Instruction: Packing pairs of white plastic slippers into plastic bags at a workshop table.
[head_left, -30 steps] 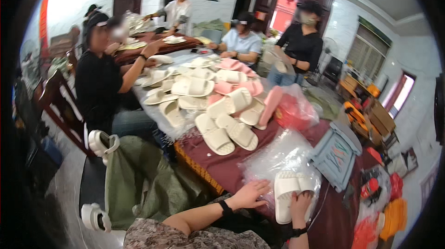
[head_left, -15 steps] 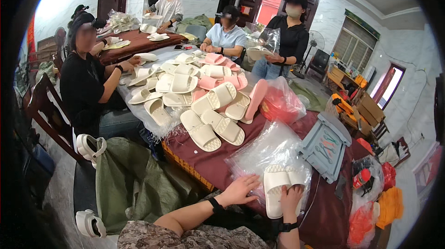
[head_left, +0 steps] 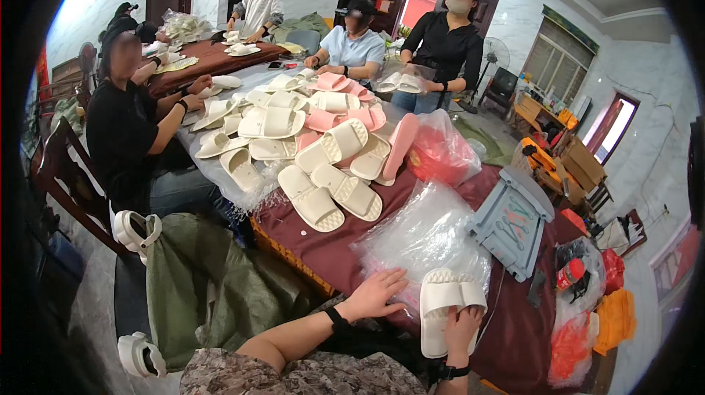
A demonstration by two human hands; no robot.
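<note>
A pair of cream slide slippers (head_left: 438, 299) sits at the front edge of the table, side by side, toes away from me. My right hand (head_left: 463, 325) grips them, its fingers tucked under the strap of the right slipper. My left hand (head_left: 378, 293) lies with fingers stretched out on the near edge of a stack of clear plastic bags (head_left: 418, 237), left of the pair. Beyond the bags, a pair of cream slippers (head_left: 327, 196) lies on the maroon cloth, in front of a heap of cream slippers (head_left: 272, 121) and pink slippers (head_left: 400, 146).
A grey plastic crate (head_left: 511, 222) stands right of the bags. Behind them sits a red and clear plastic bag (head_left: 443, 149). Co-workers are around the table; one at the far side holds bagged slippers (head_left: 400, 80). A green sack (head_left: 213, 285) hangs at my left beside a wooden chair (head_left: 73, 182).
My right hand and the slipper pair have shifted slightly nearer to me. The left hand stays spread on the bags. The standing co-worker's bagged slippers are lower now.
</note>
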